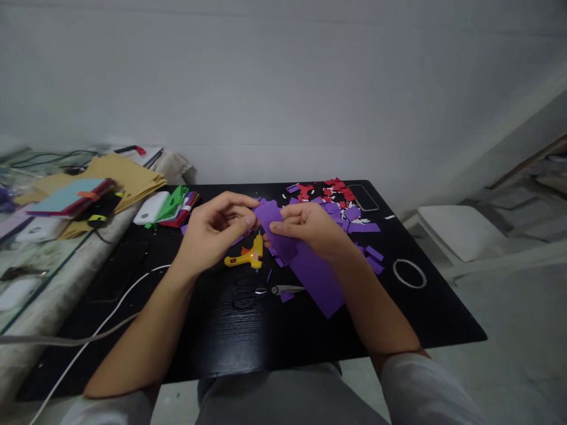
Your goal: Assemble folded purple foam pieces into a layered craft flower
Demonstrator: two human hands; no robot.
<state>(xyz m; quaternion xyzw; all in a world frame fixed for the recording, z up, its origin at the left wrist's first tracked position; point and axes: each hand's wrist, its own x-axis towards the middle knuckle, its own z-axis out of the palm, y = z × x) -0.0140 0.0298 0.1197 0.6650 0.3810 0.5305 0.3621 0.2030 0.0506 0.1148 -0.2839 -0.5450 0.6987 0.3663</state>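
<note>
Between my two hands is a purple sheet of paper point(316, 274), its long end slanting down toward the table's front. My right hand point(305, 227) pinches it near the upper part, thumb on top. At the sheet's top left edge my left hand point(225, 224) is closed, thumb and forefinger pressed together on the paper's tip. Just below the hands a yellow glue gun point(252, 252) lies on the table with a small orange light showing. Nearer to me lie scissors point(266, 290) with black handles, a purple scrap beside the blades.
Purple paper pieces point(348, 215) and red scraps point(334, 189) cover the black table's point(230, 342) back right. A ring point(410, 273) lies at right. At left are a dark phone point(117, 271), white cables point(119, 316), coloured stacks point(177, 206) and a cluttered glass-topped surface. A white stool point(460, 230) stands right.
</note>
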